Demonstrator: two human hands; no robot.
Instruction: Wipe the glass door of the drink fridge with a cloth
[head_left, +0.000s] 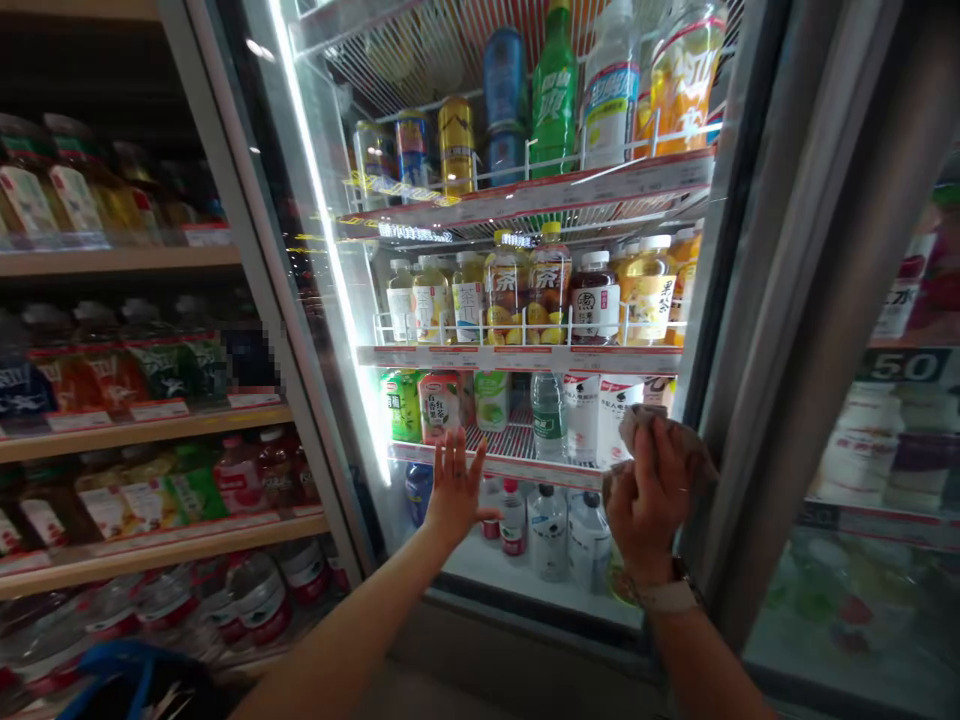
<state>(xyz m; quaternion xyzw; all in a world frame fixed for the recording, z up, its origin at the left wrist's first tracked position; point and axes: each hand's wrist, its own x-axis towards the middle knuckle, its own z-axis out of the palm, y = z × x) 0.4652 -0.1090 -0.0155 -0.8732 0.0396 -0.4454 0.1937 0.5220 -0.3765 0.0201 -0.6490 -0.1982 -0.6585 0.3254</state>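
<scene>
My left hand (454, 490) is open, its fingers spread and pointing up. It is in front of the drinks cooler's lower shelf rail (540, 470); whether the palm touches the glass I cannot tell. On the right, my right hand (651, 500) is closed on a crumpled brownish-grey cloth (636, 420), near the cooler's right frame (709, 400). Part of the cloth is hidden by the fingers. Behind the hands stand a red tea carton (440, 400), a green-labelled water bottle (548, 420) and white-labelled bottles (581, 415).
Reflected lit signs (415, 234) show on the cooler's glass. Upper shelves carry cans (456, 145), a green bottle (555, 90) and tea bottles (550, 275). Wooden shelves (150, 432) with bottled drinks are on the left. A blue strap-like thing (124, 655) is at lower left. Another glass-fronted cooler (862, 520) adjoins on the right.
</scene>
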